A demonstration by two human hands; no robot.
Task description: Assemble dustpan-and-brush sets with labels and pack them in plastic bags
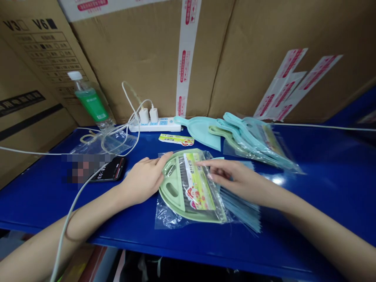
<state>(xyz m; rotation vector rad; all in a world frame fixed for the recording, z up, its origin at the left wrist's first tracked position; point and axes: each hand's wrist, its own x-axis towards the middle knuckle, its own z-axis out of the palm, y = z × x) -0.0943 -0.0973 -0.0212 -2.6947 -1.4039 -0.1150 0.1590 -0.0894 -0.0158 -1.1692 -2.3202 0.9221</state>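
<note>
A green dustpan (173,188) in a clear bag (166,217) lies flat near the middle of the front edge of the blue surface (308,188). A printed label (196,188) faces up across it, and blue brush bristles (241,209) fan out along its right side. The left hand (143,180) rests flat on the dustpan's left rim, its fingers (164,158) stretched out over the bag, released rather than clenched. The right hand (235,180) lies over the bag's right side, its fingers (205,163) extended with the tips touching the label and grasping nothing. Toward the back edge, a pile of bagged teal dustpans (252,137) sits right of centre, with a loose teal one (201,131) just beside it and a small card (176,139) nearby. A power strip (155,125) and a bottle (92,103) stand toward the back left, against cardboard boxes (141,51). A phone (110,171) lies just left of the left hand.
</note>
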